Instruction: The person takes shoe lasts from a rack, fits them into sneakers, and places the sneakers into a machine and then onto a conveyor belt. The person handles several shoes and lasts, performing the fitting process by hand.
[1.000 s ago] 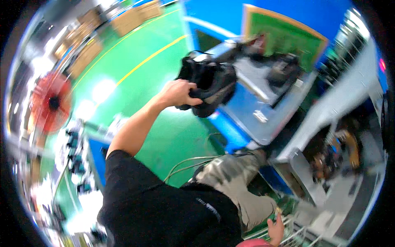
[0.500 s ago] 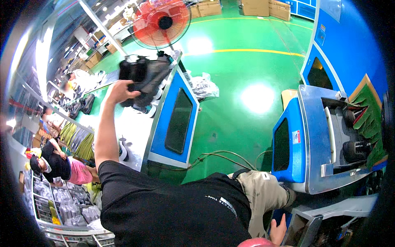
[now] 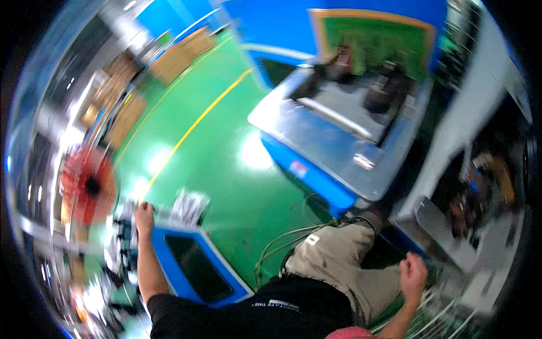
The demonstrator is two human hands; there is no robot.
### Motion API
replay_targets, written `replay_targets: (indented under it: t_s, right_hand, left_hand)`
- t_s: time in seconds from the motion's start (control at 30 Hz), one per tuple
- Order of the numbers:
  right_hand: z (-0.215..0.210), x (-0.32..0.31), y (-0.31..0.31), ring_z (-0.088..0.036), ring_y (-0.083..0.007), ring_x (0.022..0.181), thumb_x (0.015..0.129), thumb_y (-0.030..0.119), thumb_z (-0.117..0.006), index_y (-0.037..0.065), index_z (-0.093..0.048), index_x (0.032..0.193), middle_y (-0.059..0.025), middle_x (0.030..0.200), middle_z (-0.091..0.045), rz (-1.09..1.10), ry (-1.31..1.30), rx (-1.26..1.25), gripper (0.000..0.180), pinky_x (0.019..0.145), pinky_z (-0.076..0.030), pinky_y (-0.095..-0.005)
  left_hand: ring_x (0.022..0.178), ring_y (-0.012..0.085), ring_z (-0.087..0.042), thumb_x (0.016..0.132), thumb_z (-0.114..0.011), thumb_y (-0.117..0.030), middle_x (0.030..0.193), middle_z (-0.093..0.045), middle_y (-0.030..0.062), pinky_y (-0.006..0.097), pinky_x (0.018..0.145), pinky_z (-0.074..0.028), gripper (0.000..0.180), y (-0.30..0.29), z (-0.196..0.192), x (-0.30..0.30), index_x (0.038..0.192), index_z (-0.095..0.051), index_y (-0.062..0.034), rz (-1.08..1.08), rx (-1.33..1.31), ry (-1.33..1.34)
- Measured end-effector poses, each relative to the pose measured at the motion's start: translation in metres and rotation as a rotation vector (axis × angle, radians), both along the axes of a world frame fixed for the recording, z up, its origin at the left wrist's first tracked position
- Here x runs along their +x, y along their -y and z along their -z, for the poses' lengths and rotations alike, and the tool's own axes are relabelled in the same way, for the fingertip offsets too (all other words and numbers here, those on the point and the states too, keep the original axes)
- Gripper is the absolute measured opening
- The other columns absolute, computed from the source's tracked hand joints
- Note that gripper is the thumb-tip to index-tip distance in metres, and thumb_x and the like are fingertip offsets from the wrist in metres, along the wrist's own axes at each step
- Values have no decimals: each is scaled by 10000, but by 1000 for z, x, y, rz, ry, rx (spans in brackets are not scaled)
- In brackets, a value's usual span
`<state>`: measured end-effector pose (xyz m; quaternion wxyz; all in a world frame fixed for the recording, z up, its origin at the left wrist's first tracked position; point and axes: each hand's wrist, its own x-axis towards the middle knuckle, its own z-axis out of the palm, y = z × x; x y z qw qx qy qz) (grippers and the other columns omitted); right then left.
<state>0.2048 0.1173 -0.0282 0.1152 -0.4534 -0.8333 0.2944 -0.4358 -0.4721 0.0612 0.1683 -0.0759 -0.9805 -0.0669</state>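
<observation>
My left hand (image 3: 145, 217) is raised over the blue-sided bench (image 3: 195, 265) on the left, fingers curled in, with no shoe in it. My right hand (image 3: 413, 277) hangs beside my right leg, loosely closed, nothing visible in it, next to a grey metal machine (image 3: 446, 237). Ahead on the right, a metal-topped blue machine (image 3: 333, 133) carries a dark shoe (image 3: 389, 87) and another dark, brownish shoe (image 3: 340, 65) in front of its green curtain (image 3: 372, 45). Motion blur smears both shoes.
A red fan (image 3: 89, 185) stands at the far left, near a clear plastic bag (image 3: 190, 208) on the floor. Cables (image 3: 282, 240) cross the green floor by my leg. Cardboard boxes (image 3: 169, 65) stand farther back. Several blurred shoes (image 3: 116, 271) lie along the bench's left side.
The dark shoes in my left hand are out of it now, and the hand has closed. My view has swung right toward the curtained machine. My right hand has risen and its fingers have curled.
</observation>
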Motion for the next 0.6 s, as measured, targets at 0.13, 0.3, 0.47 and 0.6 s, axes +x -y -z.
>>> replay_targets:
  t_s: [0.13, 0.3, 0.47, 0.6]
  right_hand:
    - [-25, 23, -36, -506, -285, 671, 970, 136, -627, -13, -591, 886, -124, 789, -526, 305, -305, 557, 174, 638, -453, -424]
    - [-21, 15, -94, -405, -289, 594, 967, 131, -608, 32, -484, 708, -112, 677, -419, 485, -325, 868, 304, 550, -337, -428]
    - [6, 2, -105, -368, -291, 527, 988, 151, -534, 49, -399, 608, -111, 591, -361, 471, -203, 1093, 415, 512, -245, -417]
    - [1, 2, -106, -336, -272, 514, 991, 149, -506, 52, -389, 605, -106, 589, -363, 396, -194, 1053, 415, 517, -233, -413]
  left_hand:
    - [1001, 278, -725, 897, -692, -108, 1177, -719, 143, 373, 873, -556, 261, -280, 45, -26, 1149, -706, -45, 691, 193, 263]
    - [1075, 295, -700, 897, -713, -194, 1195, -708, 155, 380, 929, -536, 364, -572, 39, 41, 1236, -678, -66, 1341, 30, 407]
    - [1116, 335, -672, 884, -745, -307, 1218, -688, 199, 398, 954, -514, 564, -804, 67, 36, 1339, -581, -17, 1376, 75, 315]
    - [1216, 347, -608, 736, -855, -464, 1292, -635, 233, 419, 1009, -475, 838, -927, 85, 69, 1312, -525, 48, 1152, 567, 762]
